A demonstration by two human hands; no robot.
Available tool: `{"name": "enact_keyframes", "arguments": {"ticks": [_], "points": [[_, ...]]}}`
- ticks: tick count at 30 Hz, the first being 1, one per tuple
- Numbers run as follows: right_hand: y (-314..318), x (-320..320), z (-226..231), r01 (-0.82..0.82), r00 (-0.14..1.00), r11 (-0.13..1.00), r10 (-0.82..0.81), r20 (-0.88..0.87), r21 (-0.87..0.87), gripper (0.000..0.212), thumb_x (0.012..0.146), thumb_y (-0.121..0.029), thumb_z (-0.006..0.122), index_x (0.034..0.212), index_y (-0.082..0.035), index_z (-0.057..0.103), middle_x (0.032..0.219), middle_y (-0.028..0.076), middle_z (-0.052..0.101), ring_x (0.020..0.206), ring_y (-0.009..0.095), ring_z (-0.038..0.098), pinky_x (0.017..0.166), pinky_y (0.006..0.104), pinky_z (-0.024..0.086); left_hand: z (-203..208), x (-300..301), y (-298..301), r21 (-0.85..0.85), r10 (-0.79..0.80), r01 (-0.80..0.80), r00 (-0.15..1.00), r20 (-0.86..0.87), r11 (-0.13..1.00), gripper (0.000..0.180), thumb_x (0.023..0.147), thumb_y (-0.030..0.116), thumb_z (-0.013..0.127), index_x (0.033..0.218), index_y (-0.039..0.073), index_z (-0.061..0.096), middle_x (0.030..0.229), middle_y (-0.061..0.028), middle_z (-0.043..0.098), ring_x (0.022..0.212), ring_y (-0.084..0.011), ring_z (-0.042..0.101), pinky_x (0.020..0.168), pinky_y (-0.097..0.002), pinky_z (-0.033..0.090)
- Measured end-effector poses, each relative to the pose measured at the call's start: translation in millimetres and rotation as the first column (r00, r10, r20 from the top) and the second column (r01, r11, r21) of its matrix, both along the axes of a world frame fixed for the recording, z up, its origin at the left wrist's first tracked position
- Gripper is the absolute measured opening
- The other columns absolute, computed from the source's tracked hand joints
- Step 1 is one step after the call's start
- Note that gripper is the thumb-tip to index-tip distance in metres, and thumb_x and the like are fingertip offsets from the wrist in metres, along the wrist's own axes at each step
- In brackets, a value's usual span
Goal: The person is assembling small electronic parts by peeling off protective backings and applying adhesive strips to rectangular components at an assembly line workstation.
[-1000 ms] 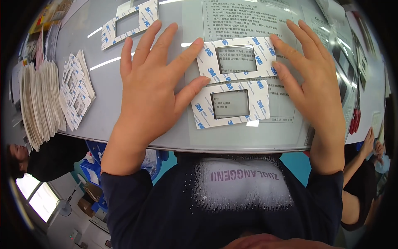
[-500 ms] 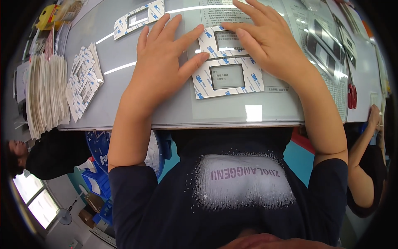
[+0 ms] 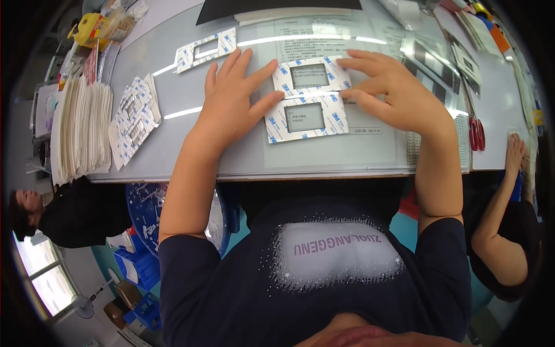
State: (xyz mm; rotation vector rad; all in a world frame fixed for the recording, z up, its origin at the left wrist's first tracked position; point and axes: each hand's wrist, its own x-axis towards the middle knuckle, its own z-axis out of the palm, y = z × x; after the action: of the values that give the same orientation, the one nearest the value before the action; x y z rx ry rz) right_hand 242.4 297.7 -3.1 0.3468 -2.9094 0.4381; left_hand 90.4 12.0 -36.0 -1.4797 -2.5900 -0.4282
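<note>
Has the left hand spread, with fingers fanned out and grip loose, pinching nothing. With the left index fingertip, touches the left edge of the far frame, a white rectangle patterned in blue around a rectangular window. Rests the left thumb nearer, at the left end of the seam between the far frame and the near frame, a similar piece. Has the right hand spread too, with fingers slightly bent, index fingertip at the far right corner of the far frame and thumb by the right end of the same seam. Cannot tell the pressure of either grip. Has both frames lying flat on the tabletop, between the hands, one just beyond the other; cannot tell whether butted or overlapped along the seam. Shows a printed sheet beneath both, readable through the windows.

Shows a third frame near the left fingertips, on the far side; farther left, a heap of similar frames beside a stack of white sheets. Shows, to the right, dark-windowed panels, nearer red-handled scissors and, past those, another person's hand.
</note>
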Motion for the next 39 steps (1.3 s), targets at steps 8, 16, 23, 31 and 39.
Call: {"name": "enact_keyframes", "arguments": {"ticks": [8,16,23,31,39], "points": [[129,-56,7,0.692,0.672,0.713,-0.694,-0.259,-0.112,0.048,0.093,-0.041,0.071,0.13,-0.01,0.07,0.138,0.015,0.064,0.128,0.032,0.059,0.106,0.0409,0.047,0,-16,11,0.235,-0.126,0.089,0.981,0.146,0.968,0.045,0.098,0.027,0.066,0.138,0.01,0.062,0.149,-0.0147,0.054,0.146,-0.0357,0.04,0.122,-0.0471,0.025],[161,-60,2,0.624,0.699,0.658,-0.711,-0.075,-0.422,0.043,0.088,-0.042,0.077,0.116,-0.009,0.073,0.116,0.008,0.07,0.107,0.023,0.064,0.094,0.0359,0.05,0,-24,12,0.369,-0.146,0.088,0.98,0.133,0.925,0.036,0.095,0.017,0.067,0.129,0.009,0.066,0.139,-0.0128,0.061,0.141,-0.0352,0.045,0.118,-0.046,0.033],[12,-39,59,-0.097,0.796,0.931,-0.139,-0.589,-0.351,0.02,0.087,-0.008,0.075,0.106,-0.009,0.076,0.109,0.002,0.072,0.105,0.021,0.066,0.095,0.0352,0.05,59,-7,56,0.589,-0.59,-0.145,0.04,0.806,0.795,0.039,0.108,0.033,0.052,0.128,0.004,0.067,0.124,-0.0097,0.068,0.11,-0.0184,0.065,0.102,-0.035,0.05],[-36,-38,30,-0.18,0.883,0.839,-0.092,-0.46,-0.513,0.031,0.089,0.004,0.062,0.117,-0.004,0.071,0.106,0.01,0.073,0.102,0.024,0.068,0.089,0.0357,0.053,61,-5,60,0.517,-0.434,-0.226,0.331,0.838,0.826,0.028,0.099,0.025,0.066,0.11,0.0,0.073,0.096,-0.0049,0.072,0.085,-0.0107,0.066,0.075,-0.0266,0.055],[-29,-44,15,-0.191,0.861,0.972,0.098,-0.5,-0.139,0.029,0.083,-0.003,0.076,0.111,-0.009,0.075,0.095,0.005,0.07,0.088,0.026,0.064,0.076,0.0368,0.05,45,1,55,0.359,-0.263,-0.122,0.474,0.84,0.925,0.025,0.096,0.022,0.066,0.106,0.001,0.075,0.082,-0.0004,0.067,0.074,-0.0071,0.055,0.068,-0.0251,0.047]]}}
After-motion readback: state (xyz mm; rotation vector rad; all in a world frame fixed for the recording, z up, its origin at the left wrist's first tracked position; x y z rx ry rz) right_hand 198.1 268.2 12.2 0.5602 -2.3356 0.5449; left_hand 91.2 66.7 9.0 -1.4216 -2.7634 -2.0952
